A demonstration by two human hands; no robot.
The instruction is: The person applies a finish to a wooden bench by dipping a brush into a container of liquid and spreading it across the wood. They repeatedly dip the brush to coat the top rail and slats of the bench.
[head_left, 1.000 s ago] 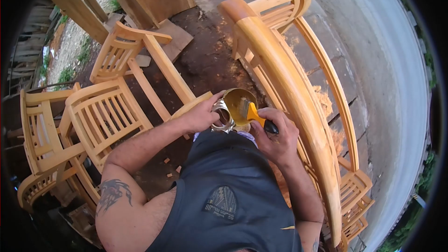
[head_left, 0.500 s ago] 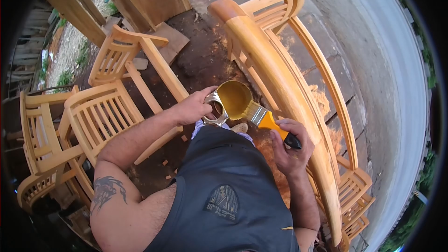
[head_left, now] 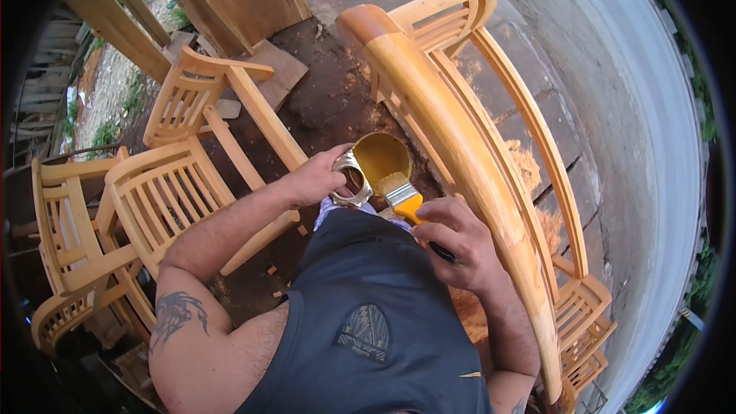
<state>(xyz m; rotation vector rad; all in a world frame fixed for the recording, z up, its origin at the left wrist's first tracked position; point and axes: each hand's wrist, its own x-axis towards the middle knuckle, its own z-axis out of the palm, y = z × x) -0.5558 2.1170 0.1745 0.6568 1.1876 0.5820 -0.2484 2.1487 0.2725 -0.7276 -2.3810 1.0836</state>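
My left hand [head_left: 322, 178] is closed on a silvery ring-shaped metal piece [head_left: 356, 198] at the near left side of an open can [head_left: 411, 159], holding the can in front of my body. Yellow-brown liquid [head_left: 378, 155] shows inside it. In my right hand [head_left: 466, 244] is a wide paintbrush [head_left: 409, 205] with an orange and black handle, gripped between thumb and fingers. Its pale bristles overlap the near right rim of the can. Close by on the right runs the thick, glossy wooden rail [head_left: 437, 100] of a long bench.
Slatted wooden chairs [head_left: 172, 192] stand at the left. Large wooden slabs [head_left: 238, 0] lean at the back left. Behind the long rail is a slatted bench end [head_left: 448, 15], and more slatted pieces [head_left: 579, 307] sit at the lower right. Dark ground [head_left: 322, 100] lies between them.
My right hand has moved left and toward my body, turning the brush so its bristles point up and left at the can rim. My left hand and the can stay nearly in place.
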